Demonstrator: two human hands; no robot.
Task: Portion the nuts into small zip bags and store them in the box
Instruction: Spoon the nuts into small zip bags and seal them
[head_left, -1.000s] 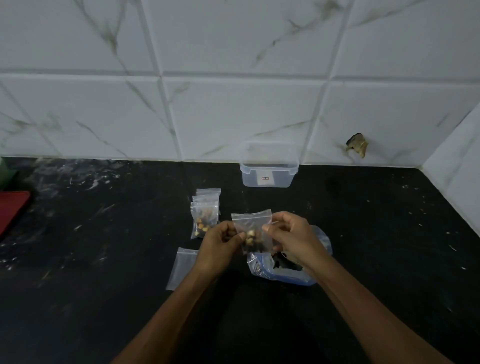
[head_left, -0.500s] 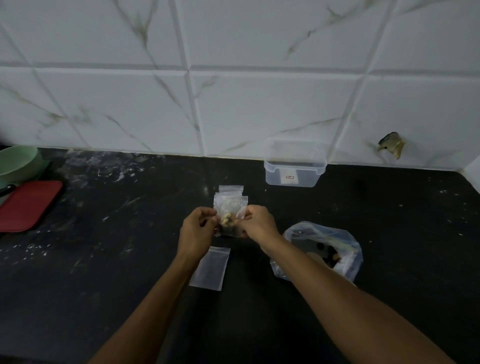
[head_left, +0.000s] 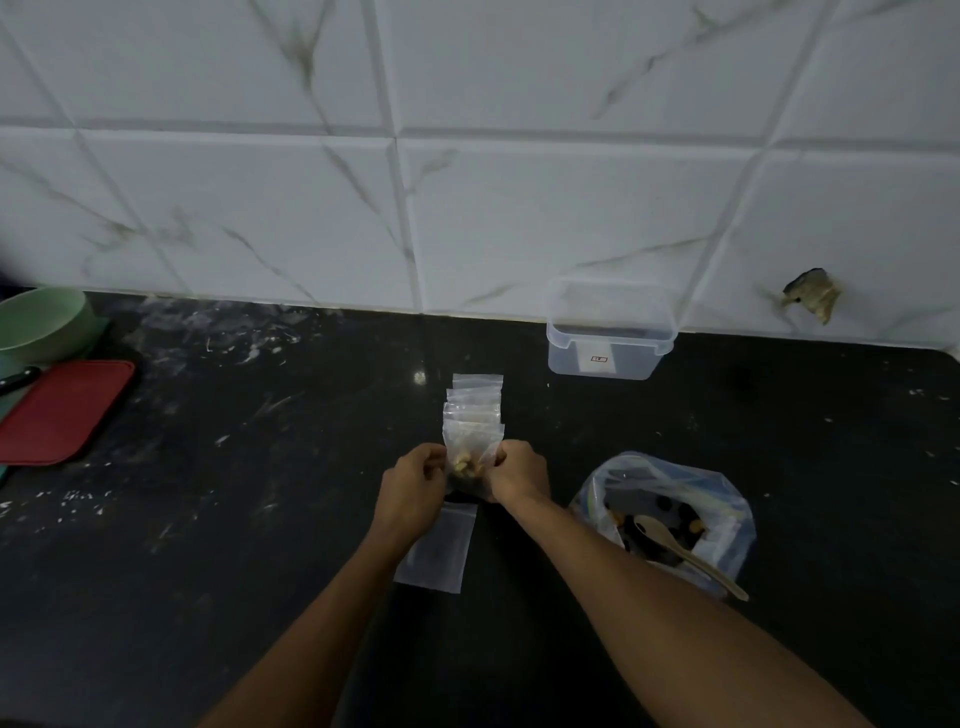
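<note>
A small clear zip bag (head_left: 470, 457) with nuts in its bottom is held upright between my two hands. My left hand (head_left: 413, 488) pinches its left edge and my right hand (head_left: 517, 475) pinches its right edge. Right behind it lie other small zip bags (head_left: 477, 397) in an overlapping pile on the black counter. An empty small zip bag (head_left: 439, 551) lies flat under my left wrist. The large open plastic bag of nuts (head_left: 670, 519), with a wooden spoon (head_left: 685, 553) in it, sits to the right. The clear plastic box (head_left: 610, 332) stands open by the wall.
A red tray (head_left: 57, 410) and a green bowl (head_left: 39, 325) sit at the left edge of the black counter (head_left: 234, 519). The white tiled wall has a broken hole (head_left: 813, 296) at the right.
The view has swung left and come closer. My hands carried the filled small bag to the left, away from the large nut bag, and now hold it in front of the pile of small bags.
</note>
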